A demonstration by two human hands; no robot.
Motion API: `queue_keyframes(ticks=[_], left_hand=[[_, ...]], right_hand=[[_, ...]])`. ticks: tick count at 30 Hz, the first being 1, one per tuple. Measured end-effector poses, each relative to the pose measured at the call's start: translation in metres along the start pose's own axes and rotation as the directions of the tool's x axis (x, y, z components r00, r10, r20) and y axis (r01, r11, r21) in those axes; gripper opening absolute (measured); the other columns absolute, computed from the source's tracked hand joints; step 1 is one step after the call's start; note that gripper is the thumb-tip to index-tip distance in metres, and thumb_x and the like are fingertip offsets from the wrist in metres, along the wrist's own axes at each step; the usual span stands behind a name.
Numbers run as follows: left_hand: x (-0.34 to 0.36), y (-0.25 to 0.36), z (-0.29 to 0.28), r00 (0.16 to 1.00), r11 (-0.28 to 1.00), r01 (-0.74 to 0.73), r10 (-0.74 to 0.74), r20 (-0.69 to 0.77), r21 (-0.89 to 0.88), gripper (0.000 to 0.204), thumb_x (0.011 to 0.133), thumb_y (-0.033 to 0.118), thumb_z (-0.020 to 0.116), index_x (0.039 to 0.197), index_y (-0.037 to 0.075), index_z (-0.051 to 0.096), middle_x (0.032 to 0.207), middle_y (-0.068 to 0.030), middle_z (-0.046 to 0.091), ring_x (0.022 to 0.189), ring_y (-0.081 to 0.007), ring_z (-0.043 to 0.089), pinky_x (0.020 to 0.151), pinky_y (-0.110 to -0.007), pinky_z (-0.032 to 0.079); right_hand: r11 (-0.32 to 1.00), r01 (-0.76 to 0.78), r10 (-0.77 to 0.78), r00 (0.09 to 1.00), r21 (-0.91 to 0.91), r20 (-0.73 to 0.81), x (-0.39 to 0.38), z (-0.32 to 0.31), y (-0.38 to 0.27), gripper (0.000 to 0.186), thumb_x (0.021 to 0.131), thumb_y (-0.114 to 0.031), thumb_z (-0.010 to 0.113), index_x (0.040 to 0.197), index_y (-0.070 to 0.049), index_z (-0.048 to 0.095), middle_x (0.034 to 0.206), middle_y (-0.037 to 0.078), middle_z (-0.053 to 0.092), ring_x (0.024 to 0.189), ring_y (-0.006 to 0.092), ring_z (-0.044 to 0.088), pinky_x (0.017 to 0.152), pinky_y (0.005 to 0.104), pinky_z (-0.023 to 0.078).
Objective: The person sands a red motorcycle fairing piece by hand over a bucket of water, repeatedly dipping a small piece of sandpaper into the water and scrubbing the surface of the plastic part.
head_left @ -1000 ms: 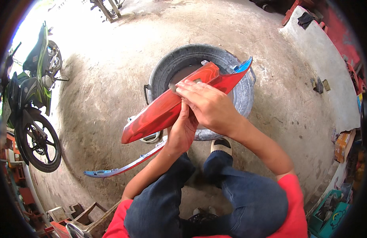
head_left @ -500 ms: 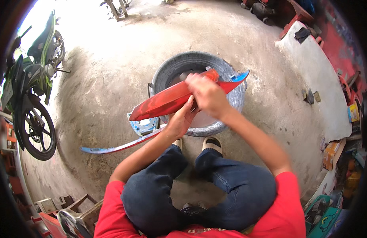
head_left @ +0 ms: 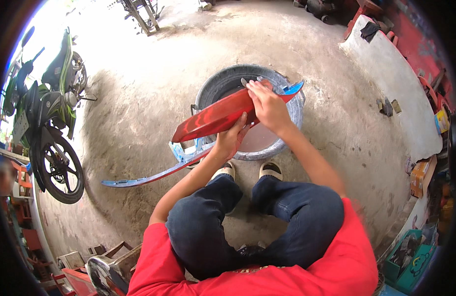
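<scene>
A long, glossy red motorcycle body panel (head_left: 213, 117) with a blue inner side at its right end is held slantwise above a grey basin (head_left: 287, 133). From below, my left hand (head_left: 232, 137) grips the panel near its middle, thumb against its near face. My right hand (head_left: 267, 104) lies on the upper right part of the panel, fingers stretched out and close together. Whether anything thin is under its palm is hidden. Cloudy water (head_left: 257, 138) shows inside the basin. A second long, curved blue-and-red panel (head_left: 154, 178) rests against the basin's left side and reaches the floor.
A green and black motorcycle (head_left: 55, 118) stands at the left. To the right runs a low pale ledge (head_left: 386, 84), with a cardboard box (head_left: 421, 177) and a teal toolbox (head_left: 410, 256) nearer me. A wooden stool-like piece (head_left: 114, 266) is at lower left.
My right hand has slid slightly along the panel, its fingers now straighter and flatter. The view has shifted a little, while my left hand keeps its hold.
</scene>
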State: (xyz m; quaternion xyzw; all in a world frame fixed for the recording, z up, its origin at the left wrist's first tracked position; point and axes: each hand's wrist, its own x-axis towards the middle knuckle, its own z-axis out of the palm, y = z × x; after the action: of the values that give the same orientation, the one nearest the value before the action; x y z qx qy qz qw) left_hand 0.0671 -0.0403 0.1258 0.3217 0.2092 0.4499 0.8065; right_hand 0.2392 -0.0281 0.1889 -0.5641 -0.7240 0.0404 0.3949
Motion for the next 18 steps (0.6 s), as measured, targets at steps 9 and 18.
queue_keyframes(ticks=[9, 18], left_hand=[[-0.011, -0.011, 0.003, 0.993, 0.994, -0.076, 0.083, -0.088, 0.079, 0.033, 0.111, 0.015, 0.054, 0.143, 0.006, 0.055, 0.141, -0.0069, 0.060, 0.127, -0.0161, 0.059, 0.114, -0.035, 0.047], [-0.002, -0.022, -0.005, 0.988, 0.960, -0.132, 0.149, -0.050, 0.246, 0.038, 0.107, 0.016, 0.063, 0.143, 0.005, 0.056, 0.134, -0.0080, 0.063, 0.119, -0.0176, 0.061, 0.107, -0.035, 0.050]], right_hand=[[0.999, -0.039, 0.040, 0.997, 0.016, -0.058, -0.014, 0.014, -0.005, 0.036, 0.099, -0.011, 0.062, 0.132, 0.001, 0.068, 0.139, 0.021, 0.066, 0.135, 0.0347, 0.060, 0.114, 0.0455, 0.048], [0.996, -0.057, 0.068, 0.984, 0.074, -0.162, -0.011, 0.016, 0.000, 0.038, 0.100, -0.009, 0.056, 0.135, 0.002, 0.065, 0.141, 0.024, 0.063, 0.139, 0.0363, 0.055, 0.117, 0.0477, 0.043]])
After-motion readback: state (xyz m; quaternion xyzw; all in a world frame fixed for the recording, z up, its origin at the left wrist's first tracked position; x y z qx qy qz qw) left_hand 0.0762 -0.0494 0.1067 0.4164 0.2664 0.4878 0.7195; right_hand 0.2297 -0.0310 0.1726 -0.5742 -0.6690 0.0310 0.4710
